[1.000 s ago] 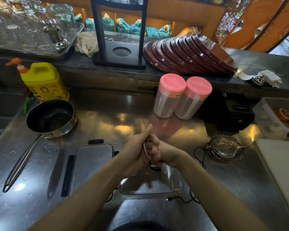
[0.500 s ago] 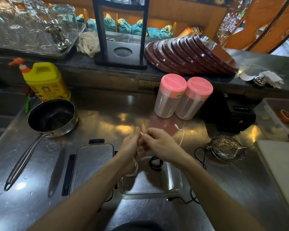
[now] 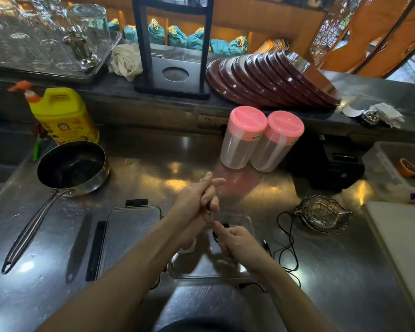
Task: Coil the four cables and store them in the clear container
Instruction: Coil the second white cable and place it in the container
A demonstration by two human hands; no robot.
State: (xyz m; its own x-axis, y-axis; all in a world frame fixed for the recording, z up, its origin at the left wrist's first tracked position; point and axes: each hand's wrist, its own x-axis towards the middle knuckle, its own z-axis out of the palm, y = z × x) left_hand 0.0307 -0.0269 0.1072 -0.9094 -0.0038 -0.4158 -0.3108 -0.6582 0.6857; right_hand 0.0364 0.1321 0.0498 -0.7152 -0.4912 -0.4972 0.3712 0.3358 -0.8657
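The left hand (image 3: 197, 197) is raised above the clear container (image 3: 247, 221), fingers extended forward and pressed together around a thin white cable (image 3: 210, 215), whose loops hang below the wrist at the container's left edge. The right hand (image 3: 235, 240) sits lower, directly over the container, its fingers curled and pinching the same cable's strand just under the left hand. Inside the container, partly hidden by the right hand, lies a small coiled black cable (image 3: 216, 232). The container rests on the steel tabletop (image 3: 153, 173). Just left of it lies its flat clear lid (image 3: 132, 238) with black clips. Just right of the container a loose black cable (image 3: 286, 240) trails across the tabletop, one end curling round the container's near edge. Further right of the container stands a metal turtle-shaped dish (image 3: 322, 213). Behind the container stand two pink-lidded jars (image 3: 261, 137), touching each other. Far left of it sits a saucepan (image 3: 72, 167) with its long handle pointing toward the viewer, and behind that a yellow jug (image 3: 62, 116).
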